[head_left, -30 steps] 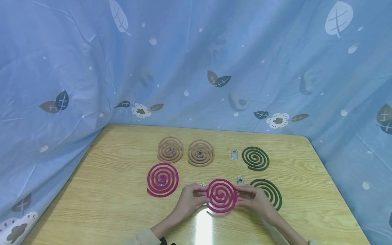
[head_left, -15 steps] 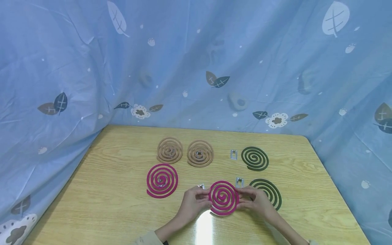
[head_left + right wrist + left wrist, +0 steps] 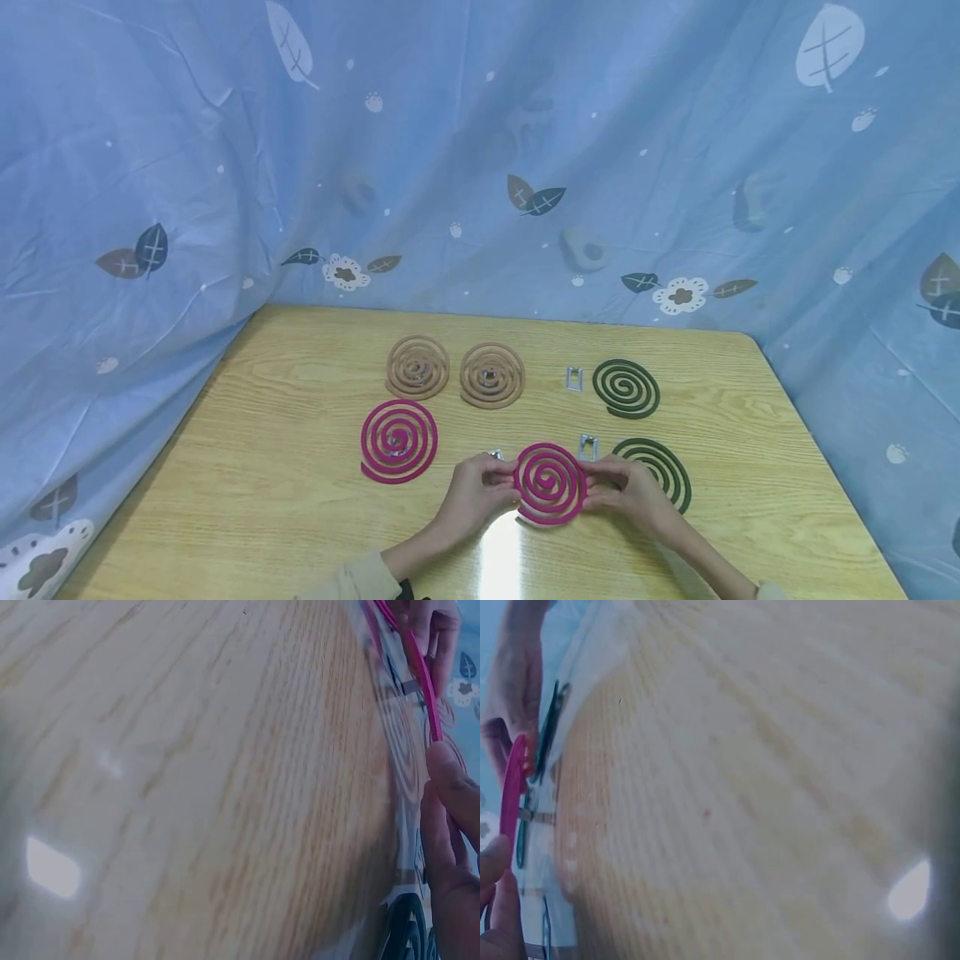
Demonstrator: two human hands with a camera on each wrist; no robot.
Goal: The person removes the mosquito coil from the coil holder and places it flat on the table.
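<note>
While the left hand (image 3: 480,490) and right hand (image 3: 632,497) pinch its opposite edges, a magenta spiral coil (image 3: 547,481) is held between them above the surface (image 3: 285,475), neither hand nearer. Round and flat, so no clear long axis; spaced rings wind to the middle. Small metal frame (image 3: 588,440) just beyond.

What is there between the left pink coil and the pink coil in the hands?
The head view shows the left hand and a small silver piece, partly hidden by it, between the left pink coil and the held coil.
</note>
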